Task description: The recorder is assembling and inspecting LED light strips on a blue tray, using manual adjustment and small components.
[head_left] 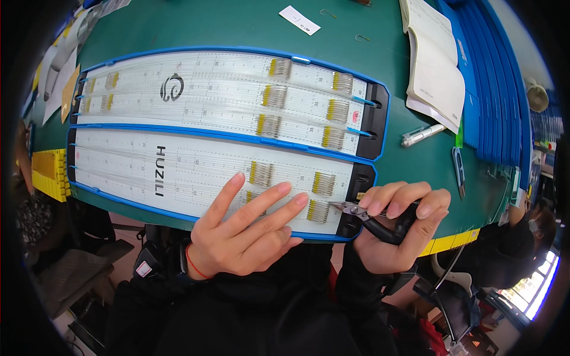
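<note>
A long blue fishing-rig case (205, 178) lies open across the bench, both halves lined with white ruled inserts. Thin clear lines run lengthwise, joining clusters of fish hooks (273, 95) with yellow-tied shanks. My left hand (246, 240) rests over the lower half with its fingers spread, hiding part of one hook cluster. In my right hand (404, 228) is a pair of black-handled cutting nippers (383, 230). Their metal jaws point left, close to the lowest right hook cluster (318, 211). Whether the jaws touch a line cannot be made out.
Two loose hooks (362, 38) and a white paper slip (300, 20) lie on the green mat. An open notebook (436, 74), a silver pen (423, 135) and blue-handled scissors (458, 171) lie to the right, beside stacked blue cases (499, 83). People sit at both sides.
</note>
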`<act>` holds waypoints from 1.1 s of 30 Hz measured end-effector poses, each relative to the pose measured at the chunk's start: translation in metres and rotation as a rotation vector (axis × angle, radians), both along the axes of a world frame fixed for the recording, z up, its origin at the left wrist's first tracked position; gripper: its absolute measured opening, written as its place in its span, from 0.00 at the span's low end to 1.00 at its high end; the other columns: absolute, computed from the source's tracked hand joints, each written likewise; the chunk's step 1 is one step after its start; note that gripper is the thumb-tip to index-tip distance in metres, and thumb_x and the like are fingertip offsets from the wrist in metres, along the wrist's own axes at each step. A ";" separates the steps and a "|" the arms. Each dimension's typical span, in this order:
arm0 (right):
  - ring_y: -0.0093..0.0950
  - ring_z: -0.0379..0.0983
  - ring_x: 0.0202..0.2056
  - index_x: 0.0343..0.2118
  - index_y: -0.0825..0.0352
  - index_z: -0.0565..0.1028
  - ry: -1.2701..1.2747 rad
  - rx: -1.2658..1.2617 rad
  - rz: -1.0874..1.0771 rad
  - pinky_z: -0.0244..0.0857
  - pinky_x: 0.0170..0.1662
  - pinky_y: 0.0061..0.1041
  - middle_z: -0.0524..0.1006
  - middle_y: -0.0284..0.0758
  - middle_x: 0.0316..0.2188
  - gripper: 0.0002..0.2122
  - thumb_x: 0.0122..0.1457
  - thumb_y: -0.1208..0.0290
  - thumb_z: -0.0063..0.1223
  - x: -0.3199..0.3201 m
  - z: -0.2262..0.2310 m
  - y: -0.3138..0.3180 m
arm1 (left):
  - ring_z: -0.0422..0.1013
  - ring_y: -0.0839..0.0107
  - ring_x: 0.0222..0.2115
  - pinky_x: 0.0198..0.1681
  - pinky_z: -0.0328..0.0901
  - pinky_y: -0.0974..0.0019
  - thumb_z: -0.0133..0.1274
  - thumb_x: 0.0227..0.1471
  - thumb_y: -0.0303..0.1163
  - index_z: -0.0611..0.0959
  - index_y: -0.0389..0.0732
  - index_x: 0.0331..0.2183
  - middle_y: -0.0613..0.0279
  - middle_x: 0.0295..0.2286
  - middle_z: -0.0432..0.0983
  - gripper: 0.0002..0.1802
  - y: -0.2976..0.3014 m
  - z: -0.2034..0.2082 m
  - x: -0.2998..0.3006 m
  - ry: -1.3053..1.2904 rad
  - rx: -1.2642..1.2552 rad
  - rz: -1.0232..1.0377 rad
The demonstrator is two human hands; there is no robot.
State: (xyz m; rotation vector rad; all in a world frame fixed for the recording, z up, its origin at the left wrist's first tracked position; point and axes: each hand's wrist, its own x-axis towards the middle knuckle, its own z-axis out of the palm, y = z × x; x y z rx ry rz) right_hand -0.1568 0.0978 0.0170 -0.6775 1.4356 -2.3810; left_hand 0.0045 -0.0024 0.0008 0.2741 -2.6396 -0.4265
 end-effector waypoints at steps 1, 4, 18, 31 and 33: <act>0.32 0.67 0.19 0.33 0.63 0.57 -0.001 0.006 -0.001 0.68 0.26 0.32 0.65 0.38 0.22 0.08 0.65 0.67 0.38 0.000 0.000 0.000 | 0.71 0.67 0.49 0.61 0.50 0.44 0.57 0.48 0.43 0.71 0.49 0.21 0.71 0.39 0.80 0.14 0.000 0.000 0.000 0.003 0.002 0.002; 0.33 0.67 0.19 0.33 0.62 0.57 0.001 0.010 -0.012 0.68 0.26 0.32 0.65 0.37 0.22 0.08 0.66 0.65 0.37 0.001 -0.001 0.000 | 0.72 0.67 0.49 0.60 0.51 0.44 0.57 0.48 0.42 0.71 0.49 0.20 0.70 0.39 0.81 0.14 0.000 -0.001 0.000 0.017 0.009 0.002; 0.31 0.70 0.44 0.44 0.69 0.71 0.689 0.982 0.113 0.60 0.50 0.27 0.74 0.39 0.40 0.17 0.54 0.67 0.57 -0.066 0.049 0.078 | 0.72 0.67 0.48 0.60 0.53 0.48 0.66 0.40 0.37 0.74 0.47 0.19 0.69 0.40 0.80 0.15 0.000 0.008 0.003 0.120 0.130 -0.040; 0.41 0.76 0.38 0.33 0.71 0.78 0.682 1.343 0.565 0.68 0.42 0.33 0.78 0.48 0.28 0.44 0.53 0.27 0.25 -0.057 0.040 -0.057 | 0.71 0.71 0.49 0.61 0.52 0.54 0.63 0.44 0.39 0.76 0.48 0.20 0.76 0.40 0.79 0.12 0.021 0.006 0.049 0.124 -0.033 -0.108; 0.43 0.75 0.38 0.35 0.70 0.79 0.604 1.247 0.523 0.66 0.44 0.35 0.78 0.48 0.29 0.46 0.53 0.26 0.20 -0.054 0.042 -0.057 | 0.69 0.71 0.51 0.62 0.48 0.53 0.62 0.45 0.40 0.76 0.50 0.21 0.77 0.43 0.78 0.11 0.019 0.005 0.055 0.132 -0.204 -0.104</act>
